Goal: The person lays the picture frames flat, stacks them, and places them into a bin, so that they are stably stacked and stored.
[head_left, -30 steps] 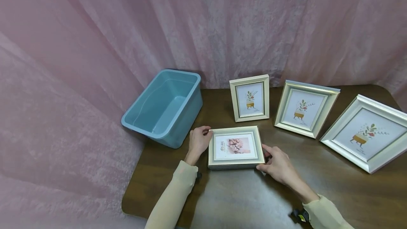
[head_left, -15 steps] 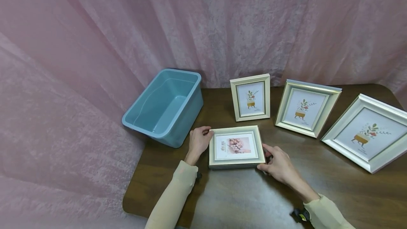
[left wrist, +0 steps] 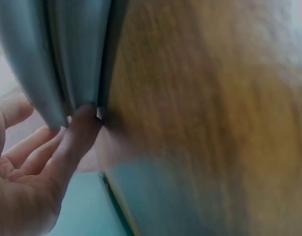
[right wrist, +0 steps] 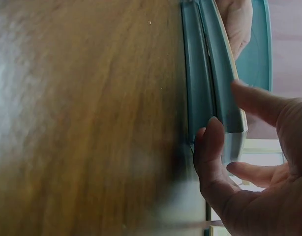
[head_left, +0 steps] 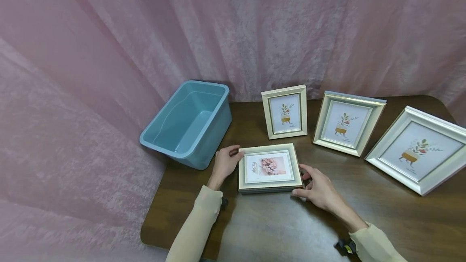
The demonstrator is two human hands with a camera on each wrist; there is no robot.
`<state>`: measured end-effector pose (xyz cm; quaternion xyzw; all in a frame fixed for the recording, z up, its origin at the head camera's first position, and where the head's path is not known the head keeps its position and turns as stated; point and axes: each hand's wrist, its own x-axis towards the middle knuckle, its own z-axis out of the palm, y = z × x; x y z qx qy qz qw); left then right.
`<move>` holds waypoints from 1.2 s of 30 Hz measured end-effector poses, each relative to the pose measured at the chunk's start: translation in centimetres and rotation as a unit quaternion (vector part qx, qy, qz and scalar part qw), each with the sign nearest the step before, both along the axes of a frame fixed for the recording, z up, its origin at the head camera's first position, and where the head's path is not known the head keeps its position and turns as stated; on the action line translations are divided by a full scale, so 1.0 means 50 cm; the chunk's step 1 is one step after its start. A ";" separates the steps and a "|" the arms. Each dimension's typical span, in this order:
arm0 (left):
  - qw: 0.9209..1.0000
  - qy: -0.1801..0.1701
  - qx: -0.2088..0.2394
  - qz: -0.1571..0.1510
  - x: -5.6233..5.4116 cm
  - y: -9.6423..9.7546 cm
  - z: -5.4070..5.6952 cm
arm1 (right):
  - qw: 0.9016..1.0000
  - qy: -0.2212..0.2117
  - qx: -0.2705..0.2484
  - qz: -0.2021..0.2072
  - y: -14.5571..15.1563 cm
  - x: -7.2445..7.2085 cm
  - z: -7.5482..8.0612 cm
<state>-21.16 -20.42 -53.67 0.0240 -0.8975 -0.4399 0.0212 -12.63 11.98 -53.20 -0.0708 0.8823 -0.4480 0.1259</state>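
In the head view two picture frames lie flat in a stack; the top picture frame has a pale gold border and a pink flower print. My left hand grips the stack's far left corner, thumb beside the upper edge. In the left wrist view its fingertip meets the lower picture frame. My right hand holds the near right corner, thumb in front and fingers along the right side. The right wrist view shows that thumb at the lower frame's corner and another finger on the upper frame's edge.
A blue plastic tub stands left of the stack on the wooden table. Behind and to the right stand a small cream frame, a gold frame and a large silver frame. A pink curtain hangs behind.
Both hands stay at the stack's corners, and the stack keeps its place. Only a slight shift of the whole head view shows, with the left forearm a little lower and further left.
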 end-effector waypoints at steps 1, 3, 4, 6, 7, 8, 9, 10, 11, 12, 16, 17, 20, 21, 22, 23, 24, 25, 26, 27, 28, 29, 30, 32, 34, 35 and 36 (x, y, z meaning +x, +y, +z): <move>1.000 -0.001 -0.004 -0.001 0.001 0.000 0.002 | 1.000 0.000 -0.006 0.000 0.001 0.002 0.000; 1.000 0.002 -0.014 0.001 0.004 0.002 0.007 | 1.000 -0.003 -0.020 -0.003 0.004 0.005 0.002; 1.000 0.004 -0.020 0.004 0.007 0.004 0.011 | 1.000 -0.002 -0.029 -0.005 0.007 0.007 0.003; 0.999 0.013 -0.033 0.009 0.013 0.011 0.021 | 0.999 0.002 -0.040 -0.010 0.015 0.011 0.007; 0.999 0.019 -0.036 0.010 0.017 0.015 0.027 | 0.999 0.008 -0.042 -0.014 0.020 0.014 0.010; 0.999 0.026 -0.038 0.010 0.021 0.019 0.034 | 0.999 0.018 -0.042 -0.017 0.028 0.017 0.013; 0.999 0.033 -0.038 0.008 0.025 0.024 0.041 | 0.999 0.028 -0.042 -0.020 0.037 0.019 0.017; 0.998 0.040 -0.039 0.006 0.030 0.028 0.048 | 0.998 0.040 -0.041 -0.026 0.047 0.022 0.021; 0.998 0.048 -0.039 0.003 0.035 0.033 0.056 | 0.997 0.052 -0.037 -0.032 0.058 0.025 0.026; 0.998 0.055 -0.040 -0.001 0.039 0.037 0.062 | 0.996 0.066 -0.036 -0.038 0.069 0.027 0.030; 0.996 0.077 -0.036 -0.013 0.057 0.053 0.086 | 0.991 0.109 -0.032 -0.071 0.118 0.036 0.045; 0.996 0.080 -0.031 -0.017 0.061 0.057 0.091 | 0.989 0.117 -0.033 -0.080 0.130 0.038 0.049; 0.995 0.087 -0.011 -0.039 0.074 0.069 0.102 | 0.984 0.139 -0.034 -0.108 0.163 0.044 0.057; 0.995 0.086 -0.004 -0.046 0.078 0.073 0.106 | 0.982 0.144 -0.035 -0.116 0.174 0.045 0.061; 0.995 0.086 0.002 -0.054 0.081 0.080 0.109 | 0.980 0.150 -0.036 -0.125 0.184 0.047 0.064; 0.995 0.085 0.005 -0.060 0.084 0.086 0.112 | 0.978 0.153 -0.039 -0.133 0.194 0.049 0.069; 0.994 0.084 0.008 -0.066 0.088 0.093 0.115 | 0.977 0.157 -0.039 -0.141 0.204 0.050 0.074; 0.994 0.083 0.010 -0.071 0.091 0.099 0.118 | 0.975 0.159 -0.044 -0.150 0.213 0.052 0.080; 0.994 0.083 0.012 -0.075 0.095 0.106 0.121 | 0.972 0.163 -0.046 -0.161 0.222 0.053 0.087; 0.993 0.083 0.013 -0.079 0.097 0.112 0.123 | 0.970 0.167 -0.047 -0.172 0.233 0.053 0.095; 0.993 0.085 0.016 -0.085 0.099 0.119 0.125 | 0.966 0.175 -0.048 -0.183 0.243 0.054 0.103; 0.992 0.087 0.021 -0.090 0.101 0.125 0.126 | 0.962 0.183 -0.051 -0.197 0.254 0.056 0.112; 0.991 0.090 0.025 -0.096 0.102 0.131 0.127 | 0.957 0.193 -0.048 -0.211 0.266 0.058 0.122; 0.989 0.095 0.033 -0.109 0.105 0.143 0.128 | 0.946 0.214 -0.041 -0.239 0.289 0.061 0.143; 0.987 0.098 0.040 -0.121 0.108 0.155 0.128 | 0.932 0.243 -0.026 -0.266 0.311 0.064 0.163; 0.987 0.097 0.041 -0.125 0.109 0.161 0.128 | 0.926 0.250 -0.019 -0.281 0.321 0.065 0.172; 0.986 0.097 0.043 -0.129 0.110 0.167 0.129 | 0.920 0.254 -0.016 -0.297 0.331 0.065 0.180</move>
